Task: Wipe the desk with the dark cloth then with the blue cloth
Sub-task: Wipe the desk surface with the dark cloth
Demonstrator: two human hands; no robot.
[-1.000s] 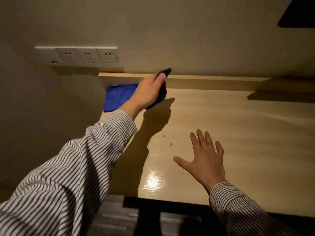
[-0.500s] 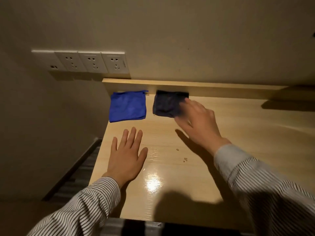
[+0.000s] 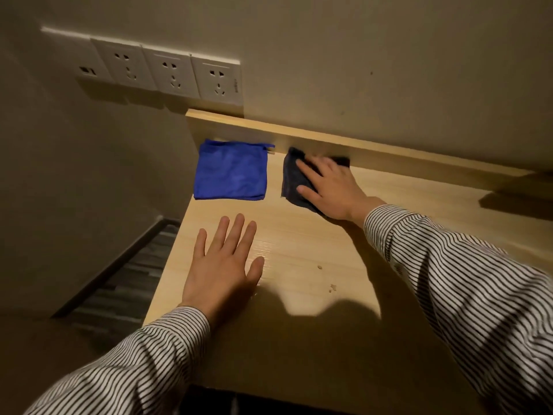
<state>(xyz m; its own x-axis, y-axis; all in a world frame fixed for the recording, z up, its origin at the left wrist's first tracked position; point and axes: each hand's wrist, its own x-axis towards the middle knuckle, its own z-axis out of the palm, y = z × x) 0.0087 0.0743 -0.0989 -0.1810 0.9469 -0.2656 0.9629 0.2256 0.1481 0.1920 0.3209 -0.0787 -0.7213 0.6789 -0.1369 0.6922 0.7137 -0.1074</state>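
Note:
A folded blue cloth (image 3: pixel 231 174) lies flat at the far left corner of the light wooden desk (image 3: pixel 302 253). To its right lies the dark cloth (image 3: pixel 292 178), close to the raised back ledge. My right hand (image 3: pixel 330 187) rests flat on top of the dark cloth with fingers spread, covering most of it. My left hand (image 3: pixel 223 266) lies palm down on the desk in front of the blue cloth, fingers apart, holding nothing.
A raised wooden ledge (image 3: pixel 374 148) runs along the desk's back against the wall. Wall sockets (image 3: pixel 167 71) sit above the far left corner. Small crumbs (image 3: pixel 331 287) lie mid-desk. The desk's left edge drops to the floor (image 3: pixel 125 283).
A second ago my left hand held the dark cloth up near the back. It now lies on the desk, and my right hand has moved onto it. My left hand rests flat.

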